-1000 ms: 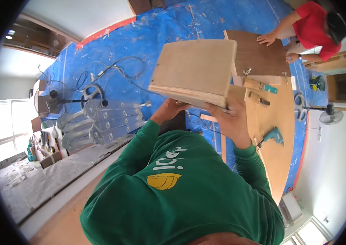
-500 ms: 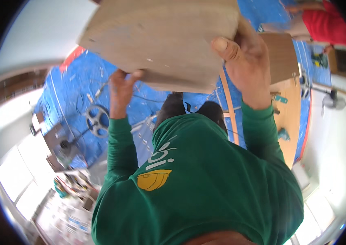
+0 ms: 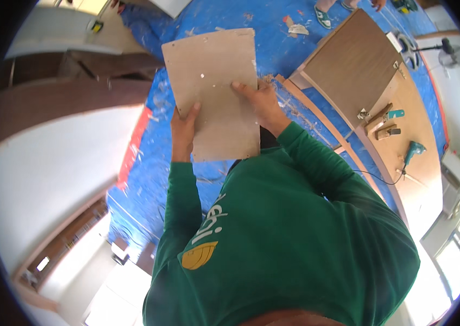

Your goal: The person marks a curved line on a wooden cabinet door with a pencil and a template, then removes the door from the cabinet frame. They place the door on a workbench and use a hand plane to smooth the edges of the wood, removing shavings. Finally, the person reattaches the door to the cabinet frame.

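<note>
A flat tan wooden board (image 3: 213,60), roughly rectangular with light specks and small holes along its edges, is held up in front of my body. My left hand (image 3: 184,130) grips its left edge, thumb lying on the face and fingers hidden behind. At the opposite edge my right hand (image 3: 265,106) has a similar grip, with the thumb pressed on the face and the other fingers mostly out of sight.
Blue tarp (image 3: 154,130) with scraps covers the floor. To the right, a wooden worktop (image 3: 417,130) carries a teal drill (image 3: 414,151) with a cord, wooden-bodied tools (image 3: 382,120) and a brown panel (image 3: 354,65). Long wood strips (image 3: 325,114) lie beside it. Another person's shoe (image 3: 323,17) shows beyond.
The board has come lower and farther from the camera, now showing its whole face. Both hands still hold it. My view has turned, bringing more of the worktop into sight.
</note>
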A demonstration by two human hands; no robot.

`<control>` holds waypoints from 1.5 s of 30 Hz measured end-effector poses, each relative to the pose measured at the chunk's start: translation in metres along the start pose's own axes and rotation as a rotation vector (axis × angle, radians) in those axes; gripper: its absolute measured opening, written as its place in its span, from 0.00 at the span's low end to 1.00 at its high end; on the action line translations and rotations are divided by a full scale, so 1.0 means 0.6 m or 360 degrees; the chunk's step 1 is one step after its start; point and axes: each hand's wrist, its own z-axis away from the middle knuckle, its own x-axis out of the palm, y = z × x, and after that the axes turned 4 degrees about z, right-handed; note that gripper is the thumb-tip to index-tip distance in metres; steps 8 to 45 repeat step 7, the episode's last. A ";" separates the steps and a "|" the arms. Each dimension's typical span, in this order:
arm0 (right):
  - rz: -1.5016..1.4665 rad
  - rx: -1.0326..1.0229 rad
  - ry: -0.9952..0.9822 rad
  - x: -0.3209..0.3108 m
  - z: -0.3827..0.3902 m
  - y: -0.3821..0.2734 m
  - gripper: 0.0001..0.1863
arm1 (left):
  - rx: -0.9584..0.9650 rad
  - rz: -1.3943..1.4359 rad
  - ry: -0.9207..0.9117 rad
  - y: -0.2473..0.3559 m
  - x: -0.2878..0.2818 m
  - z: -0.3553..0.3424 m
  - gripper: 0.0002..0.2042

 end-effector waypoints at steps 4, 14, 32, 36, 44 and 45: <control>0.0039 -0.0101 -0.0104 0.033 -0.152 -0.043 0.28 | -0.0149 -0.0023 -0.0121 0.061 -0.003 -0.144 0.34; 0.0202 -0.0024 -0.0178 0.056 -0.233 -0.089 0.29 | -0.0268 -0.0192 -0.0143 0.125 -0.005 -0.223 0.35; 0.0202 -0.0024 -0.0178 0.056 -0.233 -0.089 0.29 | -0.0268 -0.0192 -0.0143 0.125 -0.005 -0.223 0.35; 0.0202 -0.0024 -0.0178 0.056 -0.233 -0.089 0.29 | -0.0268 -0.0192 -0.0143 0.125 -0.005 -0.223 0.35; 0.0202 -0.0024 -0.0178 0.056 -0.233 -0.089 0.29 | -0.0268 -0.0192 -0.0143 0.125 -0.005 -0.223 0.35; 0.0202 -0.0024 -0.0178 0.056 -0.233 -0.089 0.29 | -0.0268 -0.0192 -0.0143 0.125 -0.005 -0.223 0.35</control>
